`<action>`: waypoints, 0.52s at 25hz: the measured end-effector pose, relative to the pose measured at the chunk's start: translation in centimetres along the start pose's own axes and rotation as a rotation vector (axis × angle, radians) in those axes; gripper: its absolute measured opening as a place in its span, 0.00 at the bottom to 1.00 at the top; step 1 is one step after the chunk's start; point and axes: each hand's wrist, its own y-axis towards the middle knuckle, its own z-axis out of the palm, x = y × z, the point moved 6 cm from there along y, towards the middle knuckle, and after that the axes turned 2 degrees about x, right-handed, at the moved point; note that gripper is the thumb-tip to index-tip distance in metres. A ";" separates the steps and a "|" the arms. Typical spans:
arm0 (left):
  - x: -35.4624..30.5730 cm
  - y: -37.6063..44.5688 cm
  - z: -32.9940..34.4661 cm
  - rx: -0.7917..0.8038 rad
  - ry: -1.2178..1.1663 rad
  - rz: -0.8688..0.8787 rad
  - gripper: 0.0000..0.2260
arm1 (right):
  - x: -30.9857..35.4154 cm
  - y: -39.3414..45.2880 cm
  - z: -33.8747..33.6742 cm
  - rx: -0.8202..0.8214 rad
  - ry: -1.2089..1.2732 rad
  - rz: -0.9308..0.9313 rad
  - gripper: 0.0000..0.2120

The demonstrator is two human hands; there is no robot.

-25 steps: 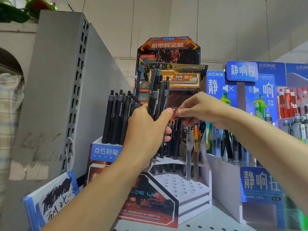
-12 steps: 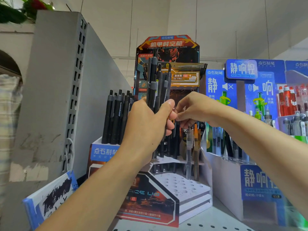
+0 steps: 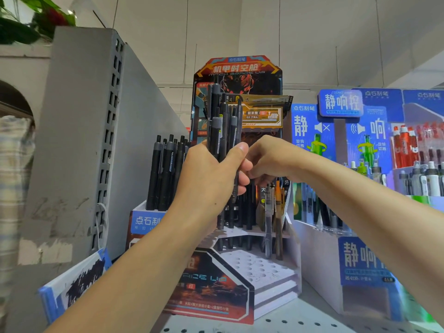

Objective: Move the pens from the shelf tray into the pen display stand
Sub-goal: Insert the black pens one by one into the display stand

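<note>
My left hand (image 3: 211,174) grips a bunch of black pens (image 3: 222,126) upright in front of the pen display stand (image 3: 240,272), a stepped white holder with an orange and black card back. My right hand (image 3: 269,162) touches the bunch just below my left thumb, its fingertips pinched around the lower part of one pen; the grip itself is partly hidden. Several black pens (image 3: 237,207) stand in the stand's upper tier. More black pens (image 3: 165,171) stand in a blue-labelled box at the left.
A grey perforated shelf divider (image 3: 105,145) rises at the left. A blue pen display (image 3: 348,164) with several pens stands to the right. A blue-edged card (image 3: 74,282) leans at the lower left. The stand's lower tiers show open holes (image 3: 259,267).
My right hand has come left from beside the bunch until its fingers meet my left hand and the pens. The bunch of pens has risen slightly.
</note>
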 end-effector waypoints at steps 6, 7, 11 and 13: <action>0.2 0.0 -0.3 -0.006 0.006 -0.013 0.13 | 0.2 -0.2 0.1 -0.027 -0.024 0.019 0.05; 0.3 0.0 -0.3 -0.009 0.004 -0.019 0.13 | 0.1 -0.3 0.2 -0.028 -0.034 0.015 0.05; 0.8 -0.1 -0.4 -0.006 0.013 -0.044 0.12 | 0.7 -0.9 -0.5 -0.121 -0.039 -0.095 0.02; 1.1 -0.1 -0.3 0.008 0.004 -0.060 0.11 | 1.1 -1.3 -1.4 -0.149 0.305 -0.208 0.07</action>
